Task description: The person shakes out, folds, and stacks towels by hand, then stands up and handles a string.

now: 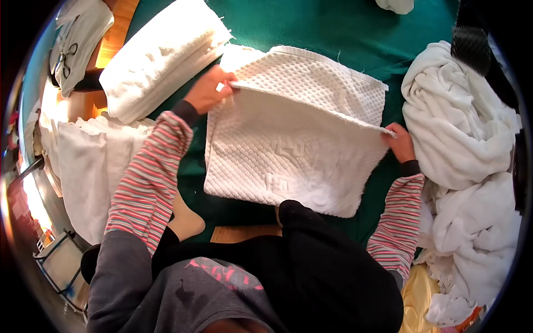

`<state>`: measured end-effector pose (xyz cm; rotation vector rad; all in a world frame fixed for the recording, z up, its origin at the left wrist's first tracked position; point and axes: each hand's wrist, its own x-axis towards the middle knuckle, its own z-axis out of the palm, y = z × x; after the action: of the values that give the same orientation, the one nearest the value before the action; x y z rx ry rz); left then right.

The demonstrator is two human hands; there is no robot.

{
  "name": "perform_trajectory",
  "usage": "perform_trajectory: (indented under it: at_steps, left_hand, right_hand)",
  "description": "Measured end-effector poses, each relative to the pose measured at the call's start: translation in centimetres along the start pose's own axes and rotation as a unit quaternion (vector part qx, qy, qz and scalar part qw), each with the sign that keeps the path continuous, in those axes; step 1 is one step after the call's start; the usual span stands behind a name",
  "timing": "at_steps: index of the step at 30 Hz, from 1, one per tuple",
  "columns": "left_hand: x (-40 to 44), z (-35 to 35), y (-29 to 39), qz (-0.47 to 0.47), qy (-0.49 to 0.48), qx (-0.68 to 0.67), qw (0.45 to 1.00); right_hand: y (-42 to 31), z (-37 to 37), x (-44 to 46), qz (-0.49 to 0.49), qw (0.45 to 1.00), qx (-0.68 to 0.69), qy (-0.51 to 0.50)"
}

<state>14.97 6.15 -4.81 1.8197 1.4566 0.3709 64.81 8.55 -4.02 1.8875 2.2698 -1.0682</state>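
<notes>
A white towel (pixel 288 139) with a dimpled weave and raised figures lies across the green cloth in front of me. My left hand (pixel 210 90) pinches its upper edge at the left. The opposite end of that edge is gripped between the fingers of my right hand (pixel 400 143). Between both hands the edge runs taut and slightly slanted, lower on the right. Behind it another dimpled layer (pixel 327 83) lies flat on the cloth; whether it belongs to the same towel I cannot tell.
Folded white towels (pixel 161 58) are stacked at upper left, with more white cloth (pixel 86 172) below. Crumpled white towels (pixel 455 111) heap up on the right, above yellow fabric (pixel 416 299). Green cloth (pixel 311 25) covers the work surface. My knee touches the towel's near edge.
</notes>
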Motion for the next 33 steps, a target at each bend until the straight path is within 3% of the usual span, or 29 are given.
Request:
perform_trajectory:
  at_steps: [1, 3, 5, 7, 9, 11, 12, 14, 15, 16, 19, 20, 22, 25, 26, 27, 29, 31, 33]
  left_hand:
    - [0.0, -0.7, -1.1, 0.041, 0.053, -0.04, 0.997]
    - [1.1, -2.9, 0.2, 0.012, 0.07, 0.008, 0.997]
    - [2.9, -4.1, 0.9, -0.1, 0.138, 0.119, 0.978]
    - [4.7, -3.2, -1.0, -0.029, 0.209, 0.214, 0.954]
    - [4.1, -1.6, 1.4, -0.098, 0.185, 0.294, 0.933]
    - [1.0, -0.7, 3.6, 0.087, 0.246, 0.307, 0.915]
    - [-1.6, -0.4, 4.5, 0.097, 0.171, 0.271, 0.942]
    - [-7.3, 0.4, 5.1, 0.141, 0.0, 0.122, 0.983]
    - [-9.9, 1.3, 4.9, 0.189, -0.04, 0.118, 0.974]
    - [-12.5, 1.9, 4.8, 0.172, -0.128, 0.12, 0.97]
    - [-16.4, 4.1, 4.2, 0.189, -0.122, 0.212, 0.951]
    - [-16.5, 4.6, 4.0, 0.19, -0.119, 0.215, 0.951]
    - [-16.2, 5.9, 4.1, 0.126, -0.101, 0.262, 0.951]
    - [-15.4, 6.1, 3.5, 0.108, -0.087, 0.214, 0.967]
    - [-15.1, 5.7, 2.9, 0.091, -0.064, 0.128, 0.986]
    - [-14.7, 4.7, 2.1, 0.091, -0.057, 0.133, 0.985]
    - [-13.9, 1.3, 2.7, 0.004, -0.166, 0.025, 0.986]
    - [-12.8, -2.9, 5.0, 0.034, -0.188, 0.021, 0.981]
    - [-11.1, -8.1, 9.6, 0.005, -0.303, -0.021, 0.953]
  right_hand:
    - [-0.1, -0.8, -0.2, 0.006, 0.994, 0.098, 0.037]
    - [-2.8, -2.5, 0.8, 0.017, 0.992, 0.095, 0.083]
    - [-3.8, -3.0, 3.4, -0.012, 0.993, 0.059, 0.098]
    - [-2.5, -1.3, 6.4, -0.015, 0.987, -0.017, 0.157]
    - [-1.9, 0.3, 6.7, 0.02, 0.985, -0.032, 0.166]
    - [-4.3, 0.8, 4.8, -0.139, 0.922, -0.157, 0.325]
    - [-6.7, 0.7, 2.2, -0.101, 0.956, -0.076, 0.263]
    - [-9.4, 1.7, -3.5, -0.155, 0.957, -0.014, 0.244]
    - [-9.9, 2.2, -6.6, -0.162, 0.97, 0.006, 0.182]
    - [-9.1, 3.5, -9.5, -0.191, 0.973, 0.012, 0.131]
    - [-9.1, 8.0, -15.4, -0.219, 0.971, -0.015, 0.092]
    - [-9.0, 9.4, -16.6, -0.193, 0.972, -0.084, 0.107]
    - [-7.9, 11.6, -17.4, -0.169, 0.965, -0.159, 0.121]
    - [-6.2, 12.5, -17.3, -0.12, 0.958, -0.2, 0.169]
    - [-5.7, 11.9, -17.1, -0.035, 0.981, -0.123, 0.144]
    - [-5.1, 10.9, -16.6, 0.049, 0.991, -0.046, 0.118]
    - [-5.6, 6.6, -16.0, 0.072, 0.98, 0.175, 0.054]
    - [-6.8, 2.1, -16.2, 0.096, 0.972, 0.215, -0.021]
    - [-8.7, -2.4, -16.9, 0.091, 0.975, 0.205, 0.004]
